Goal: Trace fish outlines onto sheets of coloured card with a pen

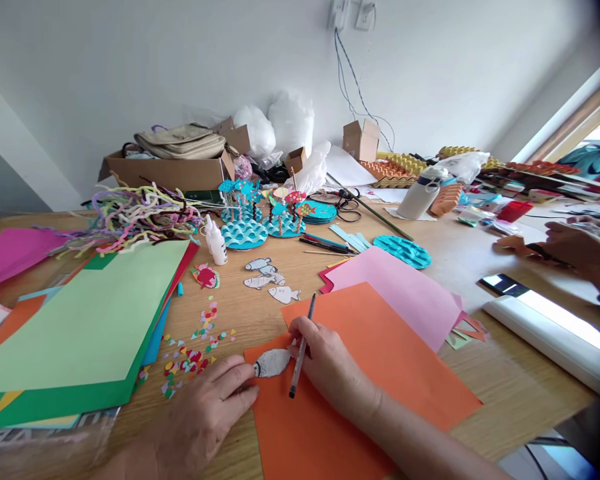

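Note:
A white paper fish cutout (pixel 273 363) with drawn scales lies near the left corner of an orange paper sheet (pixel 395 353). The fingertips of my left hand (pixel 207 408) pinch its head end at the sheet's edge. In my right hand (pixel 333 363) is a pen (pixel 304 343), tilted with its upper end away from me. Fingers of that hand also touch the fish's tail end. Beyond the sheet lie more drawn paper fish (pixel 284 294) and a red decorated fish (pixel 205 276). Small paper confetti (pixel 193 360) is scattered beside my left hand.
Coloured paper (pixel 80 320) is stacked at left, pink sheets (pixel 395 287) at right. A glue bottle (pixel 215 241) stands before blue fish decorations (pixel 245 233). At far right, another person's hands (pixel 575 247) work near a white paper trimmer or similar device (pixel 545 340).

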`<control>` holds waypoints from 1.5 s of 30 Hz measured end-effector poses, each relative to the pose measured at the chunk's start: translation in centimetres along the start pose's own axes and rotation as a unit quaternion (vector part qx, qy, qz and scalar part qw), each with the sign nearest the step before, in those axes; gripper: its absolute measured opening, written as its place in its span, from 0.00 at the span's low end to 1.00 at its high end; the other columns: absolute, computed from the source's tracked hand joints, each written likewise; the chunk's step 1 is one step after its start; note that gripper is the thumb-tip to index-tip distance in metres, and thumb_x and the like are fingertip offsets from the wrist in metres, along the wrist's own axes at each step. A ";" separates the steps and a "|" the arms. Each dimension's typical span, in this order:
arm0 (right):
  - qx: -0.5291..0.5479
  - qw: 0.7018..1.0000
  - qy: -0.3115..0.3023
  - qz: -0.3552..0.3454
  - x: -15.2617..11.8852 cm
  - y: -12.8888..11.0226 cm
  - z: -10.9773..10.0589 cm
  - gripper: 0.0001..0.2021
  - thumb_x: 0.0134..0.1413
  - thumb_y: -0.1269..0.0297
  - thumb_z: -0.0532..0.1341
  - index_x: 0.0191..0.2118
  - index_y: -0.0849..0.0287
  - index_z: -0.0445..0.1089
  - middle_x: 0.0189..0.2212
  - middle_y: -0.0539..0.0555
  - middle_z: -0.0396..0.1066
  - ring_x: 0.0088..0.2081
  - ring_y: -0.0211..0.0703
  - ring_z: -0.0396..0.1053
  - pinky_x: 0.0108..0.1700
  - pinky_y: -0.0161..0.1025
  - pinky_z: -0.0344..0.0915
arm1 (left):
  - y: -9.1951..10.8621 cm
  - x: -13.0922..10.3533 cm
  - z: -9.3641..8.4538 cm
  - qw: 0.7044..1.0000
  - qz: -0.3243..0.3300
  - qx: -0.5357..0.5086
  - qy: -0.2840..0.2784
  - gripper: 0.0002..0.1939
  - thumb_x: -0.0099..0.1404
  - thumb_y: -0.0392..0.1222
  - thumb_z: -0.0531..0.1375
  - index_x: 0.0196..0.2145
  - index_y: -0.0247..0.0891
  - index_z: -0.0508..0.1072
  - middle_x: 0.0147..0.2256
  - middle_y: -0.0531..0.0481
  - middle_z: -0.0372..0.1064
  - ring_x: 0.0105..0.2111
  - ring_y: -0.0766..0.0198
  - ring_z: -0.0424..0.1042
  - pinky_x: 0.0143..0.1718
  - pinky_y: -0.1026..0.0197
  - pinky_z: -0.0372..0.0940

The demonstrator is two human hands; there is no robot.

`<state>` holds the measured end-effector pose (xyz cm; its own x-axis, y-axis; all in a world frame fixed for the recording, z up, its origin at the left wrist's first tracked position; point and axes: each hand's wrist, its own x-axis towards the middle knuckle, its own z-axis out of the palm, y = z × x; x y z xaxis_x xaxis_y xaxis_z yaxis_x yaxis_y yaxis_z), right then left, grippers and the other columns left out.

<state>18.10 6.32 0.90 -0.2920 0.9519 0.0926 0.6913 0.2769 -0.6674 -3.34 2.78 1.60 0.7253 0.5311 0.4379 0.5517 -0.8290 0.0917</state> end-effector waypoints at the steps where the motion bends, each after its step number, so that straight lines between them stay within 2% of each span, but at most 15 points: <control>1: -0.002 1.000 -0.001 -0.001 0.0 0.0 0.0 0.10 0.48 0.80 0.52 0.33 0.58 0.60 0.26 0.51 0.67 0.26 0.38 0.63 0.27 0.31 0.57 | 0.0 -0.1 0.1 1.000 0.001 0.008 0.006 0.24 0.72 0.33 0.38 0.38 0.39 0.73 0.40 0.48 0.70 0.42 0.62 0.66 0.41 0.63 0.68; 7: -0.017 1.000 -0.001 -0.004 0.0 0.1 -0.1 0.12 0.46 0.82 0.53 0.35 0.58 0.61 0.26 0.51 0.66 0.25 0.37 0.63 0.26 0.30 0.57 | -0.5 -0.6 0.7 0.999 0.033 0.037 0.001 0.21 0.70 0.31 0.41 0.40 0.38 0.73 0.43 0.50 0.71 0.47 0.62 0.66 0.45 0.64 0.67; 15: -0.100 0.995 -0.014 -0.013 0.1 -0.1 -0.3 0.10 0.49 0.79 0.55 0.37 0.60 0.64 0.29 0.54 0.67 0.27 0.40 0.65 0.28 0.32 0.59 | -0.2 0.3 -0.1 0.997 0.037 0.049 0.039 0.20 0.69 0.31 0.42 0.38 0.41 0.73 0.39 0.53 0.73 0.41 0.66 0.70 0.41 0.68 0.68; 21: -0.102 0.991 0.048 -0.066 -0.1 0.7 -2.6 0.10 0.49 0.77 0.60 0.39 0.59 0.65 0.33 0.55 0.70 0.36 0.45 0.67 0.34 0.35 0.61 | -0.4 -0.4 0.2 0.998 0.031 0.044 0.015 0.20 0.65 0.28 0.44 0.41 0.41 0.73 0.43 0.53 0.72 0.44 0.66 0.69 0.45 0.68 0.66; 25: -0.094 0.985 -0.033 -0.138 -0.5 1.0 -3.7 0.07 0.52 0.75 0.59 0.37 0.59 0.66 0.30 0.54 0.70 0.34 0.43 0.67 0.32 0.34 0.61 | -0.8 -0.8 0.4 0.998 0.040 0.047 0.004 0.18 0.66 0.30 0.46 0.43 0.41 0.72 0.44 0.53 0.72 0.45 0.66 0.69 0.47 0.68 0.65; 29: -0.075 0.982 -0.096 -0.147 -0.4 1.5 -3.3 0.08 0.52 0.75 0.59 0.38 0.60 0.66 0.31 0.53 0.70 0.35 0.42 0.67 0.34 0.33 0.62 | -0.8 -0.8 0.4 0.998 0.041 0.041 -0.001 0.18 0.66 0.30 0.46 0.43 0.41 0.72 0.44 0.53 0.71 0.45 0.66 0.68 0.48 0.69 0.63; 36: -0.059 0.981 -0.096 -0.157 0.1 2.2 -2.5 0.05 0.54 0.74 0.58 0.37 0.59 0.67 0.32 0.53 0.69 0.36 0.40 0.66 0.35 0.32 0.62 | -0.9 -0.8 0.7 0.998 0.039 0.043 0.005 0.19 0.65 0.29 0.45 0.42 0.41 0.72 0.45 0.54 0.71 0.45 0.67 0.68 0.48 0.69 0.63; 41: -0.071 0.981 -0.096 -0.156 0.3 1.9 -2.6 0.06 0.54 0.75 0.57 0.37 0.59 0.67 0.32 0.53 0.69 0.35 0.40 0.66 0.35 0.32 0.62 | -0.9 -0.8 0.6 0.996 0.050 0.071 -0.021 0.22 0.65 0.27 0.43 0.46 0.42 0.71 0.46 0.54 0.70 0.44 0.66 0.68 0.48 0.67 0.64; 45: -0.084 0.977 -0.095 -0.170 0.3 1.9 -2.5 0.06 0.55 0.76 0.55 0.37 0.59 0.67 0.31 0.53 0.69 0.35 0.40 0.66 0.34 0.32 0.61 | -0.9 -0.8 0.6 0.997 0.046 0.058 -0.010 0.22 0.66 0.28 0.44 0.50 0.43 0.68 0.46 0.54 0.70 0.45 0.66 0.68 0.50 0.67 0.63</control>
<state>21.01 7.44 1.54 -0.6294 0.7645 0.1388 0.6278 0.6056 -0.4890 -4.19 3.21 0.59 0.7824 0.4582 0.4217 0.5253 -0.8493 -0.0520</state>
